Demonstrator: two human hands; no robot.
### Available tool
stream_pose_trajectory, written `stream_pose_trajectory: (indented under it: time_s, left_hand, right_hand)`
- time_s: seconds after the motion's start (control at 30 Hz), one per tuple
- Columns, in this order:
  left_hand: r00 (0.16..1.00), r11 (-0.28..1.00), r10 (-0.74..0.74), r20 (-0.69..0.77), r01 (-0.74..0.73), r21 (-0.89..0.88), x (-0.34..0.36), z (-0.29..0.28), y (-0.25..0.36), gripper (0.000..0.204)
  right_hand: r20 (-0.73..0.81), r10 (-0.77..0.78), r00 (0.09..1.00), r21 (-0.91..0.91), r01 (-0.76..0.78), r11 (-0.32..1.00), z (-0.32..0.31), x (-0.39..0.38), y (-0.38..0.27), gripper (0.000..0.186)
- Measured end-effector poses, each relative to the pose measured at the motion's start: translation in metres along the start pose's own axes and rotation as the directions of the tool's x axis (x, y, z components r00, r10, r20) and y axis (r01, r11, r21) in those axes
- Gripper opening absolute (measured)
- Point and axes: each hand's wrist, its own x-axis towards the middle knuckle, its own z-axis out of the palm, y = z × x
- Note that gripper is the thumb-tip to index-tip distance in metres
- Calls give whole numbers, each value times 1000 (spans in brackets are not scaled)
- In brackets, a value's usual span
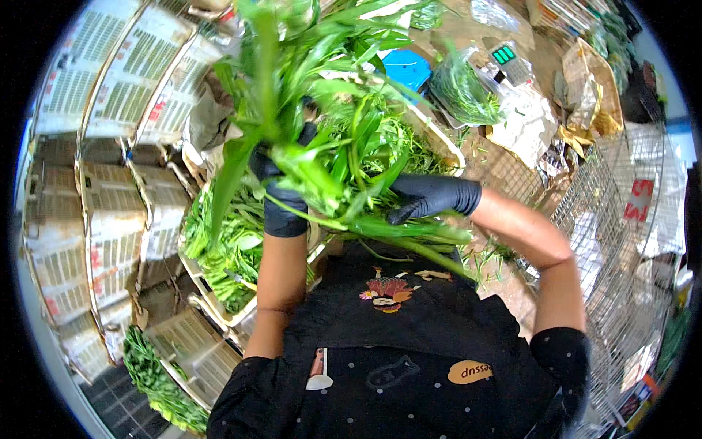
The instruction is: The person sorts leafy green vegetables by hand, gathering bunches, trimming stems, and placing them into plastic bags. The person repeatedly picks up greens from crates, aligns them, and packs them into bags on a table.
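Observation:
A loose bundle of long-leafed green vegetables (329, 168) fills the middle of the head view, its upper leaves blurred. My left hand (281, 183), in a black glove, grips the bundle from the left, its fingers partly hidden by leaves. My right hand (431, 196), also gloved, closes on the stems from the right, with long stalks trailing below it. Behind the bundle is a pale crate (450, 150) with more finer greens in it. Below my left hand, another crate (234, 314) holds cut leafy greens (223, 256).
Stacked pale crates (110, 205) line the left. A blue plastic object (404, 69), a bag of greens (461, 91), a scale (512, 64) and crumpled paper (523, 135) lie behind. Wire racks (614, 241) stand at right. More greens (157, 373) sit at lower left.

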Motion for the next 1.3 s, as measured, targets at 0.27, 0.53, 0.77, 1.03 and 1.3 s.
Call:
stream_pose_trajectory:
  time_s: [0.27,0.53,0.77,1.03,1.3]
  left_hand:
    - [979,983,-184,-84,182,-28,-6,23,13,17]
    - [725,183,269,635,-685,705,22,-36,25,49]
    - [919,872,-370,134,294,391,-71,-1,54,60]
    - [928,881,-354,112,291,373,-87,32,20,51]
    - [924,923,-376,66,367,114,-90,52,9,46]
  right_hand:
    - [-116,200,973,518,-112,848,55,36,27,75]
    - [-261,273,926,663,-34,748,39,57,23,58]
    - [-376,239,895,461,-43,887,12,70,29,52]
    - [-556,-129,821,80,207,975,21,82,36,58]
    - [-580,-10,815,-167,-107,980,16,88,-6,50]
